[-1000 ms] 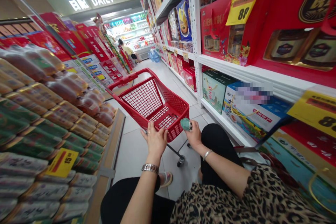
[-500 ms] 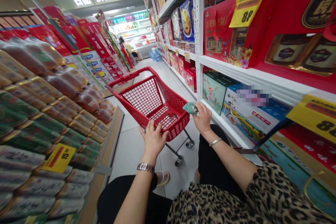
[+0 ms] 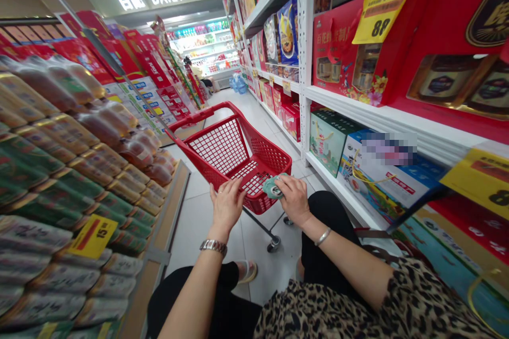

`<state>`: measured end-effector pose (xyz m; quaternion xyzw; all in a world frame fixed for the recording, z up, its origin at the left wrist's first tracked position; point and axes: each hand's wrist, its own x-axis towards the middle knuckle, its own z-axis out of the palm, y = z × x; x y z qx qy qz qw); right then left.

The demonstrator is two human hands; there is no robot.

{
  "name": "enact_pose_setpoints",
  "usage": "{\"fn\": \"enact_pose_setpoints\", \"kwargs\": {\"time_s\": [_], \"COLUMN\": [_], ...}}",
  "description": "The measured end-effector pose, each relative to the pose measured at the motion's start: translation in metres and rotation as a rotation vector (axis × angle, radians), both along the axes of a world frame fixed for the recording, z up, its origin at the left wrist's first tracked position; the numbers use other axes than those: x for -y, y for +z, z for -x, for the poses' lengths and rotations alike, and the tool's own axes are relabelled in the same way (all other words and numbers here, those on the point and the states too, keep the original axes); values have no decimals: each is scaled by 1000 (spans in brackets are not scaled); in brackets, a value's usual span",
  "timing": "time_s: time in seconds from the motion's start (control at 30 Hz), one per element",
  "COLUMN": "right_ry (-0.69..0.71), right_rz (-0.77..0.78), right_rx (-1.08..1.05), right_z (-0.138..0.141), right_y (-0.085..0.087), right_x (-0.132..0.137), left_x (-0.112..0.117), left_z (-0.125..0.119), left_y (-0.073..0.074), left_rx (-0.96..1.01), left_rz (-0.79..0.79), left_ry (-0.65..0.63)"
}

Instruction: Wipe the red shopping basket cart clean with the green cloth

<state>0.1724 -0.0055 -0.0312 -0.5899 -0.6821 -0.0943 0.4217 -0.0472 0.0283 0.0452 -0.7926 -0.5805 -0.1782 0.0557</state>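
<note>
— Packet (image 3: 272, 187) in the right hand (image 3: 294, 200): what is it?
— Small, teal, with a crinkly wrapper. The fingers cover too much of it to read anything. The right grip is closed narrowly around it, just above the near edge of the red wire cart (image 3: 217, 145).
— And the left hand (image 3: 226, 205)?
— Open, fingers spread, low over that same edge. I can't quite tell whether it touches.
— What crowds the aisle?
— Plastic-wrapped bottles (image 3: 91, 127) are stacked on the left, above a yellow price tag (image 3: 93, 237). Red gift boxes (image 3: 358, 58) fill white metal shelves (image 3: 306, 63) on the right.
— Anything hard to make out?
— One box label (image 3: 387, 148) is pixelated, and a distant shopper (image 3: 199, 77) is partly hidden behind the displays.
</note>
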Motion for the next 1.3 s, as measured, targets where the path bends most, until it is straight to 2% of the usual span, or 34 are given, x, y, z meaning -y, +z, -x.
{"fn": "enact_pose_setpoints", "kwargs": {"time_s": [0.1, 0.23, 0.37, 0.67, 0.9, 1.03, 1.13, 1.2, 1.3], "right_ry": [-3, -21, -53, -138, -178, -218, -230, -232, -233], "right_rz": [24, 42, 64, 64, 65, 90, 96, 86, 81], "right_rx": [-4, -22, -78, -271, -241, -184, -138, -130, -136], "right_z": [-6, -17, -22, -32, -37, -50, -66, -76, -88], "right_y": [1, 0, -1, 5, 10, 13, 16, 17, 18], "right_x": [-3, -11, -21, -36, -24, -21, -23, -25, -29], "left_x": [-26, -61, -74, -61, -48, -34, -28, -29, -34], "left_z": [20, 43, 44, 0, -41, -58, -53, -36, 8], "left_y": [13, 24, 25, 24, 16, 11, 9, 13, 29], "left_rx": [-37, -113, -91, -72, -64, -47, 2, 37, 82], "left_rz": [8, 111, 127, 31, -33, -70, -100, -146, -260], "left_ry": [36, 31, 30, 61, 87, 63, -23, -50, 65]}}
